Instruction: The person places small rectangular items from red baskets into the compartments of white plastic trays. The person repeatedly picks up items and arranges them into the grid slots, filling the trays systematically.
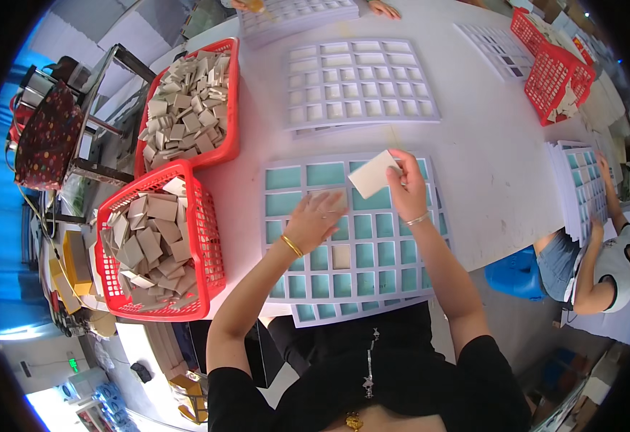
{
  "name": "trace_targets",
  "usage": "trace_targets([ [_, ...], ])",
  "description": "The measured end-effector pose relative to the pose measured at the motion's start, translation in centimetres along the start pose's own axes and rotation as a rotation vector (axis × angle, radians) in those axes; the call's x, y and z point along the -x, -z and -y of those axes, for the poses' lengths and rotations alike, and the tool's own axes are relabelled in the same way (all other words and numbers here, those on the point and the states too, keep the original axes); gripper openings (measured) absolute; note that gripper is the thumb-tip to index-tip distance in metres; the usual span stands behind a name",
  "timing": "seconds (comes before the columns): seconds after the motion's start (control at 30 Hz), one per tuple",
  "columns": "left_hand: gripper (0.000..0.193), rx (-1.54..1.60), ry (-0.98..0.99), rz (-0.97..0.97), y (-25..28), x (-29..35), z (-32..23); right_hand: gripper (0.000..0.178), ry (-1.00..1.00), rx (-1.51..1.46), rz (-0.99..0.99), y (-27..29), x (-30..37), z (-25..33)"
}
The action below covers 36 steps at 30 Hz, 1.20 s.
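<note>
A white compartment tray (264, 216) with pale turquoise cell floors lies before me, stacked on another tray. My right hand (410, 191) pinches a flat beige rectangular tile (372, 175) between thumb and fingers, tilted above the upper middle cells. My left hand (316, 222) lies palm down over the tray, fingers stretched out and apart. Its fingertips rest on or just over another beige tile (321, 194) in a second-row cell, partly hidden by them. A smaller beige tile (341, 257) sits in a lower cell.
Two red baskets of beige tiles, a nearer one (205, 252) and a farther one (233, 101), stand at left. Beyond my tray lies a white compartment tray (362, 81). At right are another red basket (556, 79) and a seated person (603, 266) holding trays. Another person's hand (385, 9) shows at the far edge.
</note>
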<state>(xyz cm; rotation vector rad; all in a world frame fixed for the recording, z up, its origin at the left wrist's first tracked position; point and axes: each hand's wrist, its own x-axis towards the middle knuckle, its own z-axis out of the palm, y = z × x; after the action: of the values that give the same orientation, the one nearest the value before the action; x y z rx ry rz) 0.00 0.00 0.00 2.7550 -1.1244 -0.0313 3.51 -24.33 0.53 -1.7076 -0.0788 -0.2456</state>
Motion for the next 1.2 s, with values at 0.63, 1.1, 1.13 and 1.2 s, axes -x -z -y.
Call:
trace_targets([
  [0.63, 0.033, 0.195, 0.215, -0.035, -0.5, 2.1, 0.8, 0.024, -0.071, 0.557, 0.360, -8.7, -4.7, -4.3],
  [1.1, 0.030, 0.078, 0.131, 0.458, 2.6, -1.4, 2.7, 0.004, 0.369, 0.924, 0.403, -10.8, -2.9, -3.9],
  [1.13, 0.028, 0.129, 0.115, 0.468, 2.6, -1.5, 3.4, 0.004, 0.369, 0.917, 0.417, -10.5, -2.9, -4.2],
  [1.2, 0.023, 0.155, 0.122, 0.350, 3.5, -2.0, 5.4, 0.005, 0.388, 0.913, 0.444, -10.6, -2.6, -4.1],
])
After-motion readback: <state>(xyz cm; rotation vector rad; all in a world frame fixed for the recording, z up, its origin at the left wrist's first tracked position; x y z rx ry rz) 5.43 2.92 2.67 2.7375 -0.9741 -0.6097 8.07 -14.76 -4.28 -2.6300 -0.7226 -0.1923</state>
